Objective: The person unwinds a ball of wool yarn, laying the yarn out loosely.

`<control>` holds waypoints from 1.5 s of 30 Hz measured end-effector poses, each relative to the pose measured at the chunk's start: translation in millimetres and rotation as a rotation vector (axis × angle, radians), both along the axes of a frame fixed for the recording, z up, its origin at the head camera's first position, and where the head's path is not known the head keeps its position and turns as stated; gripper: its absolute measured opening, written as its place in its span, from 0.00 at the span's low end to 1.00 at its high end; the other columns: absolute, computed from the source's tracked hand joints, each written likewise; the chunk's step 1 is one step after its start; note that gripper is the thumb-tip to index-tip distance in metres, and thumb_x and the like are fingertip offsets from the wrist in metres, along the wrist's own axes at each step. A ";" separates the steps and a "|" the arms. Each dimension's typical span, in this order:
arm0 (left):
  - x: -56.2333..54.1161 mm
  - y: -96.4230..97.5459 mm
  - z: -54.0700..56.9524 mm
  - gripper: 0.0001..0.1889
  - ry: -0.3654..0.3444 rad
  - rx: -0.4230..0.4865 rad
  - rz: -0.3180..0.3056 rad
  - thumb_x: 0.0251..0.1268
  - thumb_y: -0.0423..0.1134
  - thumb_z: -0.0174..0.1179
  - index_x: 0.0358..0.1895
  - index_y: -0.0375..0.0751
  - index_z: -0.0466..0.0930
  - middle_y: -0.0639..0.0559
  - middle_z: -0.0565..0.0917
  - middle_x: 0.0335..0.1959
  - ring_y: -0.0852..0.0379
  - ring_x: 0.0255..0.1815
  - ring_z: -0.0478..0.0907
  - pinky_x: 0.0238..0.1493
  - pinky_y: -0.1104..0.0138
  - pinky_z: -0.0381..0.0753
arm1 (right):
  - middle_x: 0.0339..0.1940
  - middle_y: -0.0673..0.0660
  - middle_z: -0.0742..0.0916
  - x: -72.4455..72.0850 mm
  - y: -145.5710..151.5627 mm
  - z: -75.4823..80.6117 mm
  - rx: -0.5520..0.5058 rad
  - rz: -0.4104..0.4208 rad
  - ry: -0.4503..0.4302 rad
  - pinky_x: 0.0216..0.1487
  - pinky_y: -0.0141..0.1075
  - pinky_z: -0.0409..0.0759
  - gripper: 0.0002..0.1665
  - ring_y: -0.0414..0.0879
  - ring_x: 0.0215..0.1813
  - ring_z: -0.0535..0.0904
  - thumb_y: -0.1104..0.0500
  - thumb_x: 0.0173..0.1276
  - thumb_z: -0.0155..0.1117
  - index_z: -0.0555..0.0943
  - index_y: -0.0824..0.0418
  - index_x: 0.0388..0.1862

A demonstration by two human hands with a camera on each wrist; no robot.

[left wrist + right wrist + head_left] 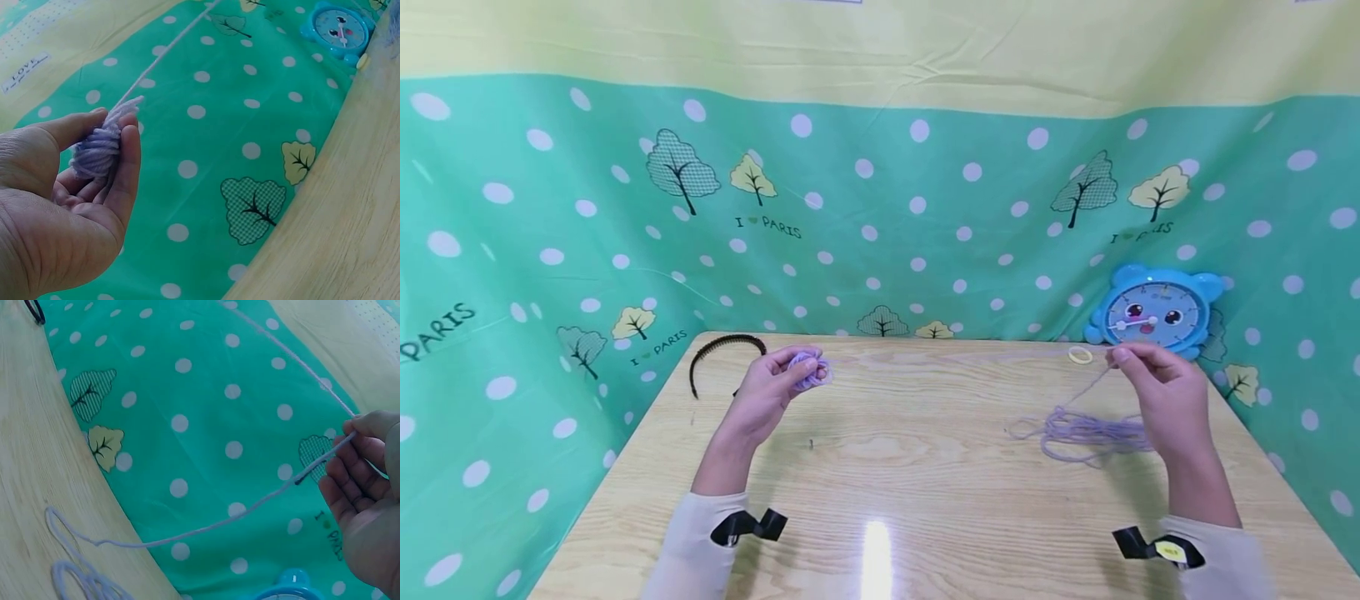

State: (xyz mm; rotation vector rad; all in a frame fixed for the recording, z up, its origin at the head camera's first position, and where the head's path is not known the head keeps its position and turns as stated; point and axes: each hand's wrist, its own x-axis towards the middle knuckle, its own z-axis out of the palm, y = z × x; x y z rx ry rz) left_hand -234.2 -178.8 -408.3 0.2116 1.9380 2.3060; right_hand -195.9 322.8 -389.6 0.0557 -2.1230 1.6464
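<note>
My left hand (pixel 772 387) holds a small wound ball of lilac yarn (pixel 97 153) between thumb and fingers. Over at the right, my right hand (pixel 1165 392) pinches a strand of the same yarn (pixel 300 359) between thumb and forefinger. That strand runs taut from the ball across to the right hand, as both wrist views show. From the pinch, more yarn sags down to a loose heap of lilac yarn (pixel 1086 433) on the table beneath the right hand.
A blue animal-faced clock (pixel 1157 308) stands at the table's back right, with a pale yellow ring (pixel 1080 355) beside it. At the back left lies a dark toothed headband (pixel 726 340). The wooden table (pixel 925 483) meets a green dotted curtain (pixel 917 225) behind. A tiny dark bit (pixel 810 444) lies near the left forearm.
</note>
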 end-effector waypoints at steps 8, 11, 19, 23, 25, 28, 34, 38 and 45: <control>1.5 -1.6 -0.1 0.18 0.002 0.016 -0.003 0.77 0.36 0.59 0.62 0.28 0.75 0.57 0.88 0.43 0.64 0.45 0.86 0.53 0.72 0.87 | 0.39 0.39 0.89 -0.8 24.4 8.7 -0.023 -0.018 0.043 0.52 0.14 0.77 0.13 0.33 0.48 0.81 0.61 0.77 0.63 0.85 0.68 0.51; 2.0 -1.8 -0.3 0.17 0.007 0.015 -0.003 0.78 0.36 0.59 0.61 0.28 0.75 0.56 0.88 0.43 0.64 0.45 0.87 0.53 0.72 0.87 | 0.39 0.41 0.89 0.5 31.7 9.0 -0.065 -0.006 0.073 0.51 0.14 0.78 0.12 0.34 0.46 0.82 0.63 0.76 0.63 0.85 0.70 0.51; 1.7 -1.6 1.7 0.18 0.012 0.016 -0.001 0.77 0.35 0.59 0.62 0.26 0.74 0.56 0.88 0.43 0.63 0.46 0.86 0.52 0.72 0.87 | 0.36 0.42 0.90 3.8 52.6 6.7 -0.127 -0.022 0.074 0.48 0.14 0.79 0.09 0.33 0.43 0.82 0.65 0.75 0.64 0.87 0.67 0.48; 0.6 -2.0 2.9 0.18 0.020 0.022 -0.006 0.77 0.35 0.59 0.62 0.26 0.74 0.55 0.88 0.43 0.63 0.45 0.87 0.53 0.71 0.87 | 0.35 0.44 0.91 5.0 63.3 7.9 -0.225 -0.029 0.087 0.48 0.15 0.80 0.09 0.35 0.43 0.82 0.65 0.73 0.65 0.88 0.68 0.47; 0.5 -2.3 3.0 0.19 0.022 0.020 -0.010 0.77 0.35 0.59 0.62 0.25 0.73 0.55 0.88 0.44 0.63 0.45 0.87 0.54 0.71 0.87 | 0.35 0.43 0.90 6.0 68.2 9.5 -0.228 -0.055 0.071 0.48 0.14 0.79 0.09 0.34 0.43 0.82 0.64 0.73 0.66 0.89 0.66 0.47; 0.7 -3.0 2.5 0.20 0.017 0.019 -0.009 0.78 0.35 0.59 0.63 0.24 0.72 0.55 0.88 0.44 0.63 0.45 0.87 0.54 0.71 0.87 | 0.35 0.42 0.89 6.4 74.7 11.7 -0.199 -0.102 0.043 0.48 0.12 0.78 0.10 0.34 0.43 0.81 0.61 0.73 0.67 0.89 0.64 0.48; 0.9 -3.7 1.0 0.21 0.006 0.023 0.001 0.78 0.36 0.59 0.64 0.24 0.71 0.55 0.87 0.44 0.63 0.46 0.87 0.55 0.71 0.86 | 0.36 0.36 0.87 5.8 86.1 16.0 -0.036 -0.243 -0.041 0.47 0.12 0.74 0.13 0.31 0.44 0.79 0.56 0.77 0.63 0.87 0.60 0.52; 0.9 -3.8 1.1 0.21 0.006 0.036 0.003 0.77 0.36 0.59 0.64 0.24 0.71 0.55 0.87 0.44 0.63 0.47 0.86 0.55 0.71 0.87 | 0.38 0.32 0.84 9.1 94.1 19.8 0.027 -0.297 -0.116 0.45 0.13 0.70 0.16 0.28 0.47 0.76 0.51 0.79 0.60 0.86 0.55 0.57; 1.8 -4.5 2.3 0.21 0.015 0.053 -0.006 0.77 0.36 0.59 0.64 0.24 0.71 0.54 0.87 0.45 0.62 0.47 0.86 0.54 0.71 0.87 | 0.40 0.31 0.82 12.0 107.1 20.3 0.036 -0.354 -0.180 0.45 0.13 0.67 0.20 0.27 0.49 0.74 0.48 0.79 0.60 0.84 0.53 0.62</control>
